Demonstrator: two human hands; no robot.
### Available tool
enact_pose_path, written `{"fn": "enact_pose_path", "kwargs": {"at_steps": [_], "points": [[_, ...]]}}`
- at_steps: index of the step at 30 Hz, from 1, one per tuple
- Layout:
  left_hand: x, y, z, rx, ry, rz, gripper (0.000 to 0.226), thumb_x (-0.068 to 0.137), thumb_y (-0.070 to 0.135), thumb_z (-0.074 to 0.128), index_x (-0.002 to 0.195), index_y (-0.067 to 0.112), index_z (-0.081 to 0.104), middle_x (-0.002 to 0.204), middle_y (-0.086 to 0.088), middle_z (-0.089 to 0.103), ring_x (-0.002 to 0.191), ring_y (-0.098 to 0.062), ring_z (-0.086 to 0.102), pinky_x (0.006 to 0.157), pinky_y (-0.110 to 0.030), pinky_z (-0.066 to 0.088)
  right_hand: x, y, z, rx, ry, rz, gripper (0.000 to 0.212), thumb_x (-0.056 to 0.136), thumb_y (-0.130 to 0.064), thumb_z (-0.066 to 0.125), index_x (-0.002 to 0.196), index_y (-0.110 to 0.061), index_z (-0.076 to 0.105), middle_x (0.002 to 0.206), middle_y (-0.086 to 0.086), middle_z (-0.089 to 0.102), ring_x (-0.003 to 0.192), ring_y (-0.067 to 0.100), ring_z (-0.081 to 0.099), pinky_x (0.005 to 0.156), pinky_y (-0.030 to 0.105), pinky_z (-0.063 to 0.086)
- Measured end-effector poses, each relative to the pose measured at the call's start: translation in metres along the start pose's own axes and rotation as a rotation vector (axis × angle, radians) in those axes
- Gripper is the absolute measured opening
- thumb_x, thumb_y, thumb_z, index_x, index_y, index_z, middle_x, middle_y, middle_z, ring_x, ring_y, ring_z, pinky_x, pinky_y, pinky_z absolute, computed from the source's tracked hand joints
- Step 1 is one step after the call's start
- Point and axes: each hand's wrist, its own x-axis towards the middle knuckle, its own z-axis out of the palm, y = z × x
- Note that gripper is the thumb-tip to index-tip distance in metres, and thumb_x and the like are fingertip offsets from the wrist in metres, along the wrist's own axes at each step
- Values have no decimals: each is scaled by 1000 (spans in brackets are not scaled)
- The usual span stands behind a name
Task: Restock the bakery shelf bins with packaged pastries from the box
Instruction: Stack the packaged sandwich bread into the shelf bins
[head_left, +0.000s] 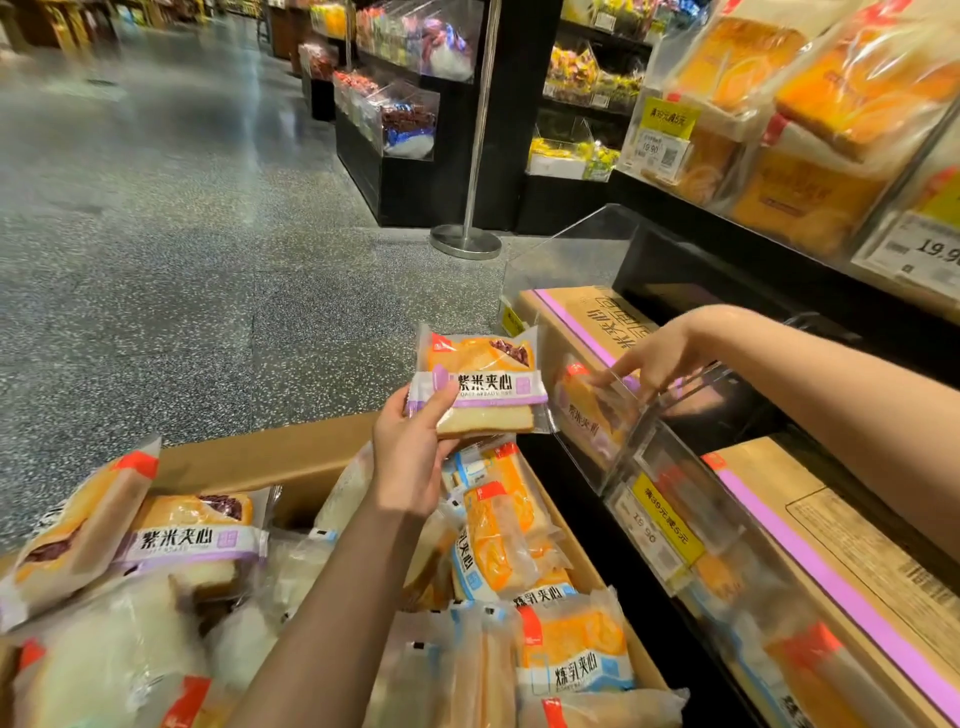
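Crowding the box (291, 467), loose pastry packs (571, 660), perhaps two flavours.

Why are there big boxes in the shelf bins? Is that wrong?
It does look odd: sealed cardboard boxes with purple tape sit inside the clear bins, taking up room where single pastry packs, like the one in the left hand, go.

Two hands (410, 457), one open box (291, 457) (pastry packs too heaped to count).
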Motion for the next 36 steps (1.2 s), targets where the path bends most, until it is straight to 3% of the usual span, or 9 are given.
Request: {"fn": "enact_pose_path", "kwargs": {"at_steps": [2, 5, 8, 10, 14, 17, 22, 27, 36], "points": [[1, 3, -1, -9, 7, 3, 22, 88, 2, 61, 109, 7, 62, 103, -10, 70, 77, -13, 71, 68, -31, 60, -22, -9, -10, -55, 220, -32, 50, 91, -19, 61, 139, -24, 48, 115, 4, 62, 102, 21, 61, 88, 36, 51], [4, 5, -3, -23, 18, -2, 28, 87, 4, 62, 114, 8, 62, 103, -4, 72, 84, -13, 70, 66, -30, 60, -41, -33, -9, -10, 859, -279, 40, 90, -35, 62, 127, -20, 59, 111, 0, 65, 100, 17, 62, 88, 28, 47], [4, 7, -2, -8, -12, -1, 27, 86, 7, 62, 113, 8, 62, 120, -14, 65, 98, -23, 66, 78, -43, 56, -55, -67, 9, 217, 650, -519, 58, 79, -47, 69, 131, -26, 54, 116, -9, 62, 105, 8, 59, 94, 22, 43], [2, 9, 0, 8, -47, 1, 38, 80, 12, 64, 118, 5, 60, 117, -15, 66, 99, -26, 66, 77, -52, 54, -46, -78, 17, 161, 529, -544, 42, 78, -39, 75, 116, -26, 61, 103, -11, 67, 91, 5, 63, 81, 21, 49], [0, 12, 3, 47, -105, 24, 21, 88, 8, 59, 108, 11, 62, 88, -1, 74, 78, -10, 69, 65, -29, 59, -39, -72, 13, 385, 539, -576, 24, 75, -17, 79, 95, -8, 67, 86, 8, 71, 75, 26, 67, 60, 32, 57], [2, 11, 3, 129, -47, 27, 38, 90, 7, 60, 126, 15, 53, 111, -4, 67, 97, -8, 63, 90, -29, 51, -36, -48, 3, 520, 866, -502, 37, 72, -21, 81, 102, -6, 67, 92, 11, 72, 83, 31, 69, 67, 37, 59], [5, 6, -2, 159, 20, -1, 44, 93, 4, 54, 136, 9, 44, 115, -7, 63, 96, -10, 64, 89, -32, 51, -11, -27, 0, 710, 1593, -161, 46, 80, -30, 75, 123, -22, 60, 114, -2, 66, 106, 16, 60, 90, 33, 47], [11, 13, -9, 88, 34, -41, 39, 98, 2, 42, 137, 6, 40, 110, -8, 61, 97, -17, 61, 89, -32, 50, 29, -41, 0, 612, 1548, -30, 35, 89, -24, 65, 122, -19, 57, 117, 3, 66, 109, 22, 61, 91, 38, 48], [13, 2, -12, 108, 80, -29, 35, 96, 1, 46, 130, 9, 45, 99, -3, 63, 88, -14, 62, 86, -31, 50, 64, -43, -13, 474, 1103, -64, 36, 95, -31, 55, 116, -4, 64, 106, 15, 68, 92, 26, 64, 85, 37, 52]]}}
